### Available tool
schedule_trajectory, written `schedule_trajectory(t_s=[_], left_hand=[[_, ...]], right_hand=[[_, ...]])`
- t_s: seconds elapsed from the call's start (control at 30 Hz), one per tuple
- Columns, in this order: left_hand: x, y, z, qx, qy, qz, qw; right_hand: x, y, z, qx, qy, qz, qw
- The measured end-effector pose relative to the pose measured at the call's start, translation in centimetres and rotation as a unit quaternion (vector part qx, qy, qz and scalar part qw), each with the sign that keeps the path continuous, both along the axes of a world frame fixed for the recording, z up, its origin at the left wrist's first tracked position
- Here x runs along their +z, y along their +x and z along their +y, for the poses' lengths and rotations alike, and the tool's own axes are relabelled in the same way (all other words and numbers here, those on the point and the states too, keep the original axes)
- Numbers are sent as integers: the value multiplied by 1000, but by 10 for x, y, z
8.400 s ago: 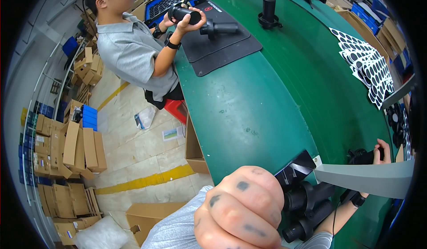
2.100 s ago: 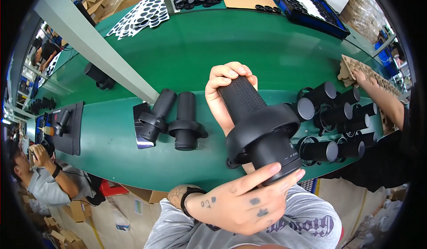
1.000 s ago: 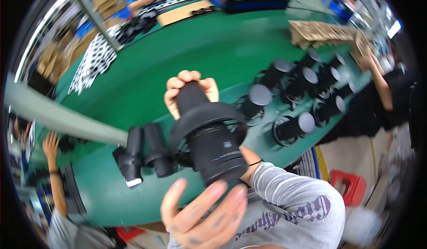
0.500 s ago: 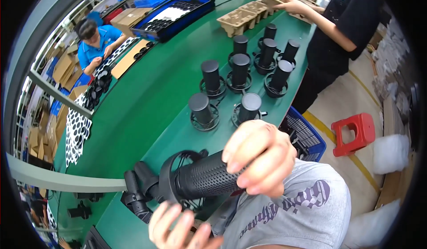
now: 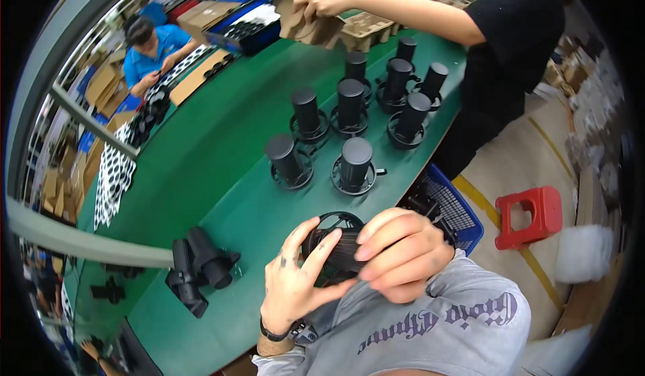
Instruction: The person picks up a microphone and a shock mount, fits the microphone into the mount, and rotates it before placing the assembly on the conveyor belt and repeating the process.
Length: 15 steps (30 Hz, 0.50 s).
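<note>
A black microphone (image 5: pixel 344 254) with a ring-shaped mount (image 5: pixel 330 223) around it is held low over the near edge of the green table, close to my body. My left hand (image 5: pixel 289 282) curves its thumb and fingers around the ring side. From the other side, my right hand (image 5: pixel 406 255) wraps over the microphone's body, its fingers bent and pressed together. Both hands hide much of the piece. Ahead, several similar black microphones (image 5: pixel 349 107) stand upright, each in a round mount. To the left lie black plastic parts (image 5: pixel 208 265), apart from my hands.
A co-worker's arm (image 5: pixel 410 10) reaches in from the right, holding a brown pulp tray (image 5: pixel 306 26). A blue basket (image 5: pixel 460 211) with black parts is beside the table, and a red stool (image 5: pixel 531 218) is on the floor. A grey metal bar (image 5: pixel 87 238) crosses at left.
The microphone has swung from lying sideways to pointing more toward me. My left hand has come up onto it. The co-worker's arm with the tray has moved left over the table.
</note>
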<state>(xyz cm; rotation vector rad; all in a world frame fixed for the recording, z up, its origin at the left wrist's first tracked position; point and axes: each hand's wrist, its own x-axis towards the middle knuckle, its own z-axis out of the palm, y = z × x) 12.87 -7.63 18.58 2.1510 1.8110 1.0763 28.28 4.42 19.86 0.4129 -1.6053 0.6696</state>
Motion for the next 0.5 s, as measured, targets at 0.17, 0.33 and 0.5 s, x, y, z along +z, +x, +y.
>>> schedule_trajectory(t_s=[0.17,0.33,0.5], left_hand=[[-56,-7,2,98,-30,-126,987],[-116,-18,8,109,-13,-411,905],[-127,-9,53,173,-19,-274,946]], right_hand=[[-35,-39,-10,-16,46,-134,990],[-35,-75,-23,7,1,-155,988],[-59,-79,-51,264,-29,-216,940]])
